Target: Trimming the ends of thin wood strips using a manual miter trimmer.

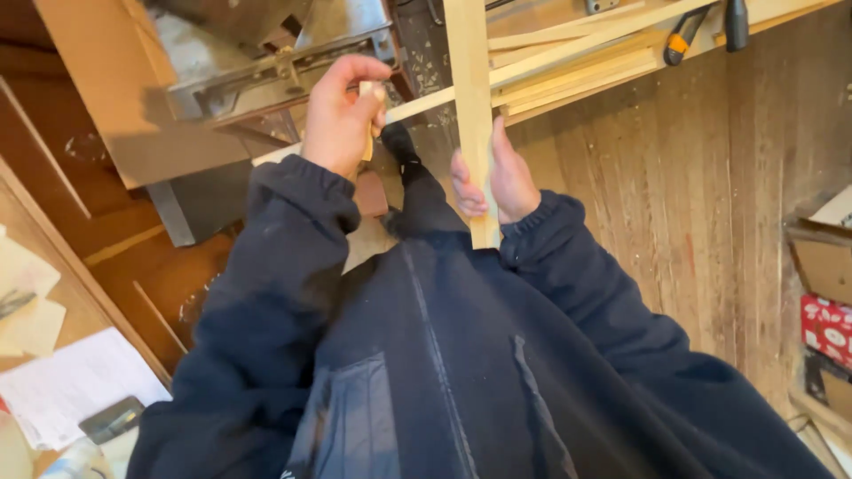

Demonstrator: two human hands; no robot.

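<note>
Looking down over a dark jacket (444, 372), we are seeing 2 bare hands working with pale wooden strips above a plank floor (710, 222). The left hand (342, 111) is closing in a fist around the end of a thin wooden slat (426, 102), which is running off to the right and slightly upward toward a stack of similar slats (577, 71) lying along a bench edge at the top. The right hand (501, 182) is wrapping around a wider wooden strip (470, 89), fingers curling over its left face and thumb side behind it; this strip is standing nearly upright in the view, its lower end (484, 238) sitting just at the jacket front. The 2 pieces are crossing each other just beside the left hand, though we cannot tell whether they are actually touching there.

Judging from this, the work is looking early or mid-way: the 2 strips are being held and lined up against each other, and nothing is showing them as joined, clamped or cut. The stack of slats is lying untouched, so more pieces seem to be waiting.

Behind the left hand a grey metal machine frame (257, 80) is sitting on a brown board. An orange-handled tool (679, 44) is resting on the bench at the top right. White papers (80, 381) are lying at the lower left, and cardboard boxes (825, 257) are standing at the right edge.
</note>
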